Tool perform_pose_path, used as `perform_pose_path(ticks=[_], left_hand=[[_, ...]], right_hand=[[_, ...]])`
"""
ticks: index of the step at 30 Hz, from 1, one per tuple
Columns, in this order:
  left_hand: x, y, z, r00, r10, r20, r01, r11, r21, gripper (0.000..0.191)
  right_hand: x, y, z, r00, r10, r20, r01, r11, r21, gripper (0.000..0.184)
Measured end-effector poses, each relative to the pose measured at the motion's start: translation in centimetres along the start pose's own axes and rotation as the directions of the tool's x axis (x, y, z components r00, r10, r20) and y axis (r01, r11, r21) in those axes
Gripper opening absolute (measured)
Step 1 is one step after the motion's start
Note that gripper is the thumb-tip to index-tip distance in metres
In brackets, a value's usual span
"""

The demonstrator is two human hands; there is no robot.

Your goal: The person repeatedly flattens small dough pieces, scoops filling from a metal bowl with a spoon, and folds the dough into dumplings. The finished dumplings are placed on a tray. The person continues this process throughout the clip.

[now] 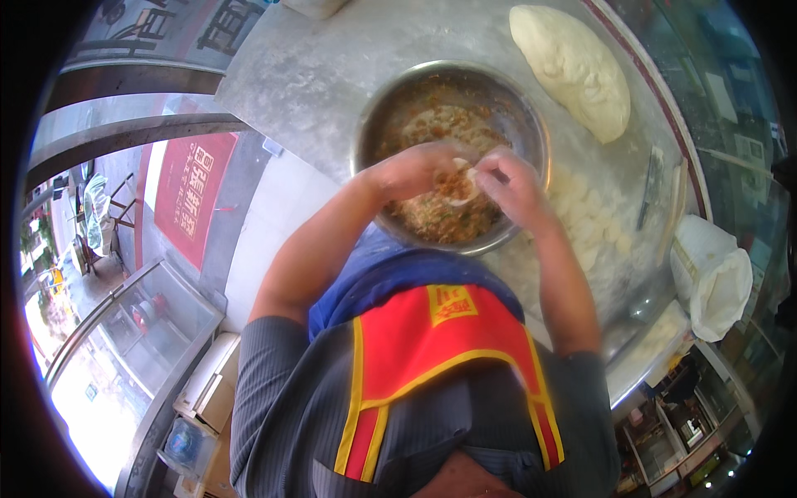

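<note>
Both hands are over a large stainless steel bowl (528,134) standing on the floured worktop in front of me. A pale round dough wrapper (466,200) with brown minced filling in it lies in my left hand (423,167). The thumb and fingers of my right hand (512,187) pinch the wrapper's edge; its mouth still gapes, showing filling. Beneath my hands, the bowl contains loose brownish filling (429,223) flecked with green. Beside my right forearm lie several flat dough wrappers (582,208), partly blurred. My left fingertips are partly hidden behind the wrapper.
Beyond the bowl at right rests a big dough lump (573,71). A dark flat tool (650,187) and a thin wooden strip (672,211) lie near the worktop's right edge, by a white sack (707,280). A metal-framed glass case (149,324) stands at left.
</note>
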State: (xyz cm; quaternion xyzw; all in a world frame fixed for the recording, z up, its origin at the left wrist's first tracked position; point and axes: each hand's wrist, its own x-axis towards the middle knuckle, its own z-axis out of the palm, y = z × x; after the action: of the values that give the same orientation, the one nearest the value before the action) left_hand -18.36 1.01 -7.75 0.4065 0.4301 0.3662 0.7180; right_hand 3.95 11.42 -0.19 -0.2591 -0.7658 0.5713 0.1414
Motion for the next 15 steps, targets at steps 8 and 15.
perform_pose_path(ticks=[8,15], left_hand=[[-0.1,4.2,1.4,0.989,-0.134,-0.058,0.136,0.990,0.037,0.031],[0.4,5.9,1.0,0.985,-0.129,0.116,0.087,0.946,0.312,0.040]], right_hand=[[-0.9,0.5,0.4,0.959,0.284,-0.012,-0.251,0.866,0.433,0.012],[-1.2,0.8,0.1,0.978,0.201,0.060,-0.210,0.939,0.274,0.017]])
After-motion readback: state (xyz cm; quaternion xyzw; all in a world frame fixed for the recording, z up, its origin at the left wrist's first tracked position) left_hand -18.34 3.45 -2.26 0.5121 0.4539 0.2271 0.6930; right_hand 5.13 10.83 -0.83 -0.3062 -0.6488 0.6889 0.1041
